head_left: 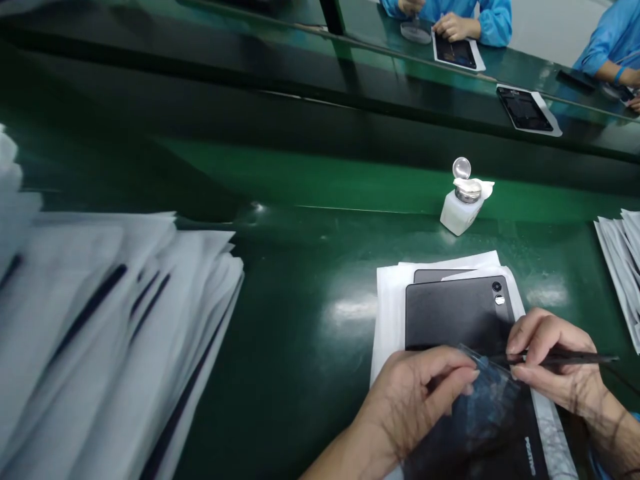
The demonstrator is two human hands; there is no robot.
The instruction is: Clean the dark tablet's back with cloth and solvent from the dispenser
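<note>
Left hand: the left hand (pixel 415 383) has thumb and forefinger pinched on the edge of a clear film (pixel 493 370), above the tablet's left half.
Right hand: the right hand (pixel 557 357) is clamped on a slim dark tool (pixel 583 359), which lies across the palm side with its thin end out to the right; fingertips at the film's near right corner, contact there hard to tell.
Gap: hands near each other, not touching; film spans the space between.
Tablet: the dark tablet (pixel 455 310) lies back up under and between both hands, reaching beyond them; camera lens (pixel 497 287) at its far right corner, just past the right fingers. Small pale lettering nearer the wearer, below the right hand.
Underlay: white sleeves (pixel 387 313) under the tablet; edge of a second tablet (pixel 435 275) shows among them, beyond the hands.
Bottle: white bottle (pixel 459 212) upright, farther out ahead of the hands; metal lid tipped up, white wipe (pixel 485 189) at its neck.
Stacks: large sleeve stack (pixel 165 333) well left of the left hand, dark edges inside; smaller stack (pixel 620 260) out beyond the right hand, rightward.
Across: far ahead, a co-worker's hand (pixel 451 27) on a dark device (pixel 457 50); another blue sleeve (pixel 607 40) further right.
</note>
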